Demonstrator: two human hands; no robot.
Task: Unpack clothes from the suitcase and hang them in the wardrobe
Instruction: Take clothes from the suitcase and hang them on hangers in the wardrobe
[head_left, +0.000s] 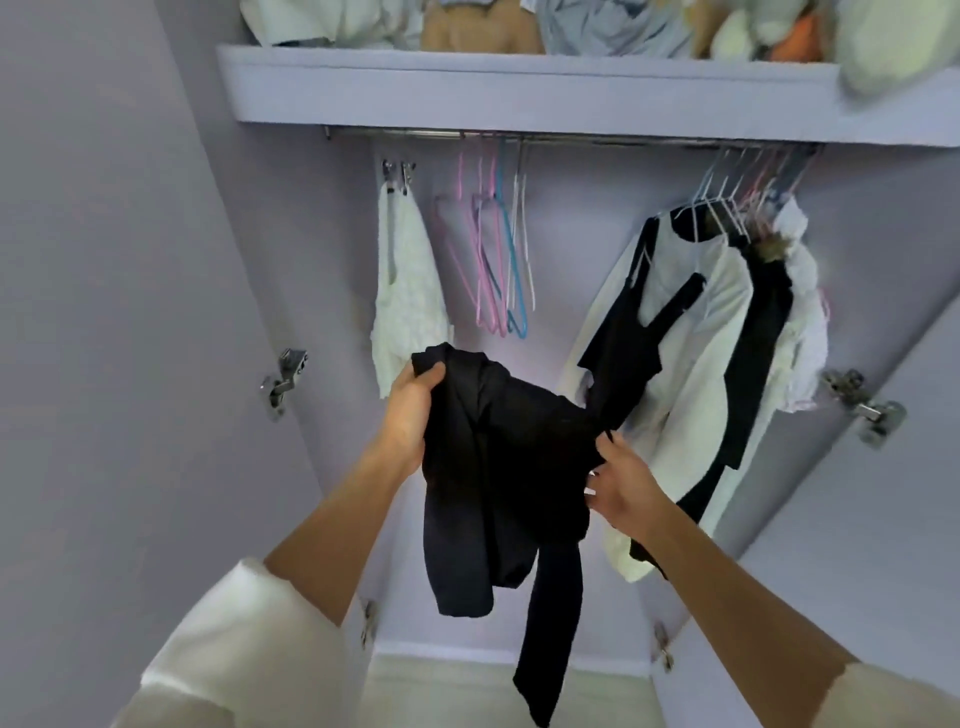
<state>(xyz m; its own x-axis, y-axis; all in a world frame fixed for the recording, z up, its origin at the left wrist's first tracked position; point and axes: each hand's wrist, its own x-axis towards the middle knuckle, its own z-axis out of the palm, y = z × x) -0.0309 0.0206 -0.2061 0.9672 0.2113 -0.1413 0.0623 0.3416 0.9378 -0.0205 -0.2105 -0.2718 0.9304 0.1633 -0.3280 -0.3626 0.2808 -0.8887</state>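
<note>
Garment: a limp black fabric garment (498, 467) is held up in front of the open lilac wardrobe (545, 88), below the rail, with one long strip of cloth hanging down toward the pale floor.
Left hand: the left hand (410, 410) grips the garment's upper left edge, fingers curled over the bunched cloth and thumb on top.
Right hand: the right hand (618, 488) pinches the garment's right edge, fingers bent into the fabric at the side.
Sleeves: both forearms are bare, with loose white sleeves (244, 639) pushed up near the elbows.
Rail: a metal hanging rail (415, 135) runs under the wardrobe's shelf.
Empty hangers: a cluster of thin pink, blue and white wire hangers (498, 254) hangs near the rail's middle, above the garment.
Hung clothes: white and black garments on hangers (711, 332) crowd the rail's right end, just beside the right hand.
White top: a white textured top (405, 291) hangs from hooks on the back wall, left of the hangers.
Shelf: folded and piled pale clothes (597, 26) sit on top of the shelf.
Doors: both doors stand open, with metal hinges (283, 376) showing.
</note>
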